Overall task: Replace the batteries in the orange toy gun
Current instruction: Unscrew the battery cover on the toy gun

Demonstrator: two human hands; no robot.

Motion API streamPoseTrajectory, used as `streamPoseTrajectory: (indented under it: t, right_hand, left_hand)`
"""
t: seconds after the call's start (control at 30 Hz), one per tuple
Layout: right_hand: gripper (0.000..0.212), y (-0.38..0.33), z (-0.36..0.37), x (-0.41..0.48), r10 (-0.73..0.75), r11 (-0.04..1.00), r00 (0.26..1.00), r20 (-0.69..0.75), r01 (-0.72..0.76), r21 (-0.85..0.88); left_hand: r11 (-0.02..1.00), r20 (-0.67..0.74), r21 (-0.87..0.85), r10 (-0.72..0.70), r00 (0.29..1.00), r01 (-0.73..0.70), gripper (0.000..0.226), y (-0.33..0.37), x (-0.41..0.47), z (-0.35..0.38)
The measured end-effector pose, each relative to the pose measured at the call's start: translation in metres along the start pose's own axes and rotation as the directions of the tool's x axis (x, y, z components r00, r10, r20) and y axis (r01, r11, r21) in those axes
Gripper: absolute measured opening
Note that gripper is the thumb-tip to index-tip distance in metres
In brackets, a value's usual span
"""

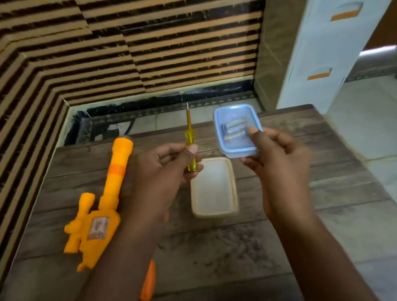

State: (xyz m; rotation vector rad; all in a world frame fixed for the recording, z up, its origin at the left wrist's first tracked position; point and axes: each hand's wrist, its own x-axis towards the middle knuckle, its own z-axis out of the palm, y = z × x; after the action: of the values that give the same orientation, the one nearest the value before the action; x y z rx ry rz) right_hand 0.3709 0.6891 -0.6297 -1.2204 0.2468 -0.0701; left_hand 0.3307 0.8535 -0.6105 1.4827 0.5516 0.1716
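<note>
A person's left hand [164, 169] gripped the handle of a yellow screwdriver [190, 136], fingers curled round it and thumb pressed to its side, the metal tip pointing toward the far wall. The right hand [276, 158] pinched the near right edge of a small blue container [239, 149], thumb over the rim and fingers beneath, holding it raised off the wooden surface [229, 246]. Several batteries [234, 127] lay inside the container, blurred. Just near of it, between the two hands, a cream plastic piece [213, 188], lid or tub not clear, rested flat on the surface. The orange toy gun [101, 219] lay on the surface well to the left, barrel toward the far edge, partly hidden by the left forearm; an orange part [149, 284] showed on the near side of that arm. A striped wall [179, 40] stood beyond, with a white cabinet [328, 34] at far right.
</note>
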Motion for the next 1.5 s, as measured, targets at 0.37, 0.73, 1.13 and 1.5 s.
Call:
streamPoseTrajectory:
  t: [0.37,0.73,1.13,1.5]
  right_hand:
    - [0.022,-0.014,-0.099,-0.085,0.106,0.972,0.99,-0.09,-0.122,-0.199]
    - [0.038,0.014,-0.104,-0.038,-0.068,0.769,0.985,-0.158,-0.049,-0.637]
    - [0.046,0.026,-0.095,-0.03,-0.178,0.44,0.974,-0.142,-0.05,-0.896]
    - [0.05,0.047,-0.005,-0.09,-0.344,0.081,0.452,0.823,0.888,-0.453]
  left_hand:
    - [0.974,-0.213,0.179,-0.101,0.972,0.14,0.019,-0.06,-0.105,-0.033]
    - [0.963,-0.288,0.252,-0.024,0.957,0.1,0.017,-0.087,-0.096,-0.03]
    - [0.965,-0.193,0.251,0.121,0.974,-0.07,0.014,-0.091,-0.099,-0.032]
    - [0.892,-0.122,0.311,0.38,0.917,-0.328,0.026,-0.065,-0.109,-0.068]
